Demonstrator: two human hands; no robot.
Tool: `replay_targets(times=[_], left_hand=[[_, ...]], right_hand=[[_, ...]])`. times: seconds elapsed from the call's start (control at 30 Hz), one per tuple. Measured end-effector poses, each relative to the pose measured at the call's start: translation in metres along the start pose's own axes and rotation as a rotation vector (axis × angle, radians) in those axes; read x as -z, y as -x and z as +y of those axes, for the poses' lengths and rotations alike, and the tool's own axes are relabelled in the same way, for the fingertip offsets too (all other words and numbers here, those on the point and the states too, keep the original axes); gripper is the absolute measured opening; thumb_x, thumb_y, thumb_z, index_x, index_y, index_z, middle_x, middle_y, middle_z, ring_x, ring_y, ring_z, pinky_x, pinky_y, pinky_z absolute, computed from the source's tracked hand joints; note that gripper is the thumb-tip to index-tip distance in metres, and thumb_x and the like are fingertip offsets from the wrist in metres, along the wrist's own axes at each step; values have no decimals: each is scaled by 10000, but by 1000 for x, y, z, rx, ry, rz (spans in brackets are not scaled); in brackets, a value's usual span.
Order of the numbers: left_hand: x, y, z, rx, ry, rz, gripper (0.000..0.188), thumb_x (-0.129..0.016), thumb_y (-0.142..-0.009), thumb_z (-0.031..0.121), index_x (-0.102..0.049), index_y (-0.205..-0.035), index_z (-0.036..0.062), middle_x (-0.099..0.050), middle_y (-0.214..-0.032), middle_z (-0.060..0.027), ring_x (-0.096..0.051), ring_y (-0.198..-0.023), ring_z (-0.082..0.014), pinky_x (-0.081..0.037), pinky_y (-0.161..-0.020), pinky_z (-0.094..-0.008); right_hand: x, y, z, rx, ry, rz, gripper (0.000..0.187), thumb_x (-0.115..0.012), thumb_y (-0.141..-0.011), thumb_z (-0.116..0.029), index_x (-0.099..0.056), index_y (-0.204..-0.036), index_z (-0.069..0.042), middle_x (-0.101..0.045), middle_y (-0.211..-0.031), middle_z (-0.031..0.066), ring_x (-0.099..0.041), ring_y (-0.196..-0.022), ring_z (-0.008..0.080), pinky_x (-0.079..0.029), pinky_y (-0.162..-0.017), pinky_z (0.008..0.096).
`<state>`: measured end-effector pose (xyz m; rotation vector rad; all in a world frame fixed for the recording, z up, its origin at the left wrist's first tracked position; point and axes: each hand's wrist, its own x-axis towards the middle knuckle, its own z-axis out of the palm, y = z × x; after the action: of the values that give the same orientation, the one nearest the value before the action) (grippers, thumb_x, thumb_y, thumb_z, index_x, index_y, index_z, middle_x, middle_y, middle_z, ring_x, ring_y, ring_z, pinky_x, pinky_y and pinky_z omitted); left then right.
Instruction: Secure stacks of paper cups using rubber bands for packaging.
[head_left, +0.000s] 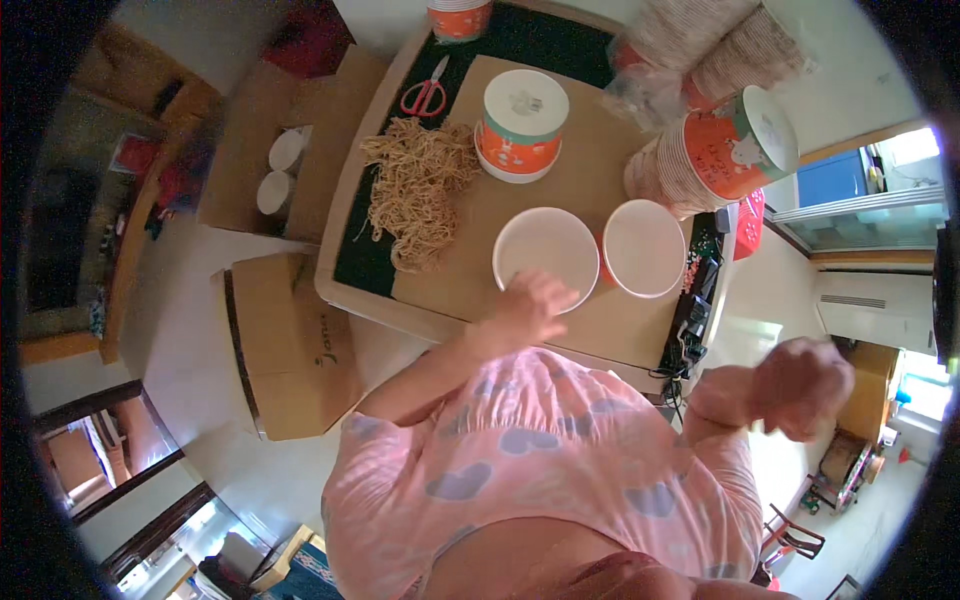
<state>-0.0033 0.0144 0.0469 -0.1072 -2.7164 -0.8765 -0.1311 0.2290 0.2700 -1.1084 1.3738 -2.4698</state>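
My left hand [540,305] is over the near rim of an open white-lined paper tub [545,235]. Its fingers look bent and close together; what they hold, if anything, is hidden. Raised beyond the table's near right side, my right hand [803,388] is smeared by motion, away from the tubs. A second open paper tub [645,250] stands just right of the first. Behind them is an orange tub with a white and green lid [525,108]. A loose heap of tan shredded paper strands [415,195] lies to the left.
Red-handled scissors [426,95] lie at the far left. Stacked tubs [715,155] lean at the right; wrapped stacks [690,45] are behind. Black cables and adapters [692,320] run along the right edge. Cardboard boxes [290,345] stand on the floor at left.
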Motion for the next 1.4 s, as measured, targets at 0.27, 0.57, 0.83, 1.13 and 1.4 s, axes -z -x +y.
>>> replay_targets(times=[0.27,0.57,0.83,1.13,1.4], left_hand=[[-10,41,-31,99,-243,-256,126,-512,-792,105,-625,-850,108,-611,-869,-56,-595,-906,-207,-331,-990,-475],[31,-4,31,338,438,112,541,-588,-764,-44,-487,-1268,123,-509,-1225,-103,-593,-962,-252,-505,-801,-316],[8,9,27,486,575,133,87,-643,-778,42,-651,-858,8,-636,-804,-125,-633,-740,-245,-496,-657,-323],[11,12,31,592,652,102,111,-668,-791,78,-636,-861,-2,-637,-815,-120,-645,-734,-206,-505,-639,-292],[12,6,31,573,579,118,74,-654,-772,38,-617,-815,-9,-604,-775,-104,-629,-721,-198,-500,-642,-286]], right_hand=[[2,36,123,-584,923,-827,147,-550,-861,-106,-633,-917,1,-627,-853,181,-618,-732,329,-488,-646,372],[-7,78,156,-633,860,-736,138,-520,-861,-71,-585,-951,11,-597,-895,202,-593,-792,378,-487,-666,416],[0,77,145,-598,898,-695,170,-594,-822,-68,-598,-986,-23,-610,-822,178,-611,-696,342,-489,-597,379],[2,91,169,-714,674,-473,106,-660,-788,-74,-639,-881,-27,-572,-612,82,-538,-548,101,-436,-520,252],[-3,95,168,-809,809,-417,85,-676,-770,-54,-649,-842,-18,-511,-599,41,-405,-528,75,-355,-483,234]])
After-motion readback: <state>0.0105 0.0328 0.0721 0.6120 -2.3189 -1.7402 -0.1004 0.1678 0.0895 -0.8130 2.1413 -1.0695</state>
